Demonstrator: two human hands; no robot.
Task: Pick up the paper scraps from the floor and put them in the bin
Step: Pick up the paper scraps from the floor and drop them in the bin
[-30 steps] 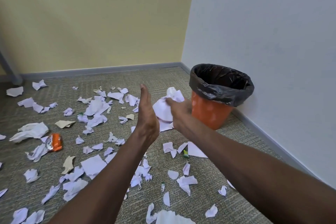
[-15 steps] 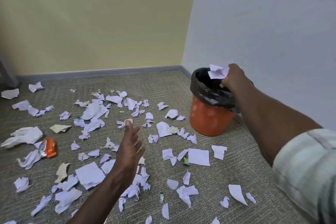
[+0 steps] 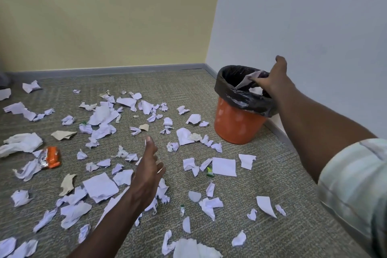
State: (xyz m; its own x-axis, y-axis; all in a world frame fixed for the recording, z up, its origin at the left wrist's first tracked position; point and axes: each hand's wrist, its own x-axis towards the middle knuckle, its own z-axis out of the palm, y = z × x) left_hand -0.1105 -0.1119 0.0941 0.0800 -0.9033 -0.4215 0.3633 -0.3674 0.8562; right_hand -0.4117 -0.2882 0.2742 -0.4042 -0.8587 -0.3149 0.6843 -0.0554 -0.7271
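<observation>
Your grey-green carpet (image 3: 272, 174) fills the lower part of the view and runs back to a yellow wall (image 3: 104, 16) at the far side and a pale wall (image 3: 303, 16) on the right, the two meeting in a corner just behind the bin.

The orange bin (image 3: 236, 128) stands at the far right, close to the pale wall, with a black liner (image 3: 251, 100) folded down over its rim.

Paper scraps (image 3: 100, 186) lie scattered across most of the carpet, from the far left to the near edge, thickest left of centre. A flat white square (image 3: 224, 166) lies near the bin, with a small green wrapper (image 3: 209, 172) just beside it on its left. An orange and silver wrapper (image 3: 51, 157) lies at the left among the scraps.

Your right hand (image 3: 272, 79) reaches over the right side of the bin's mouth, thumb lifted, fingers loosely extended downward. A scrap (image 3: 249, 80) sits at your fingertips, over the opening; I cannot tell whether your fingers touch it or it is already loose.

Your left hand (image 3: 148, 165) hangs over the scraps in the middle of the floor, well left of the bin, fingers relaxed and holding nothing.

A pale striped sleeve (image 3: 356, 184) covers your right upper arm at the near right.
</observation>
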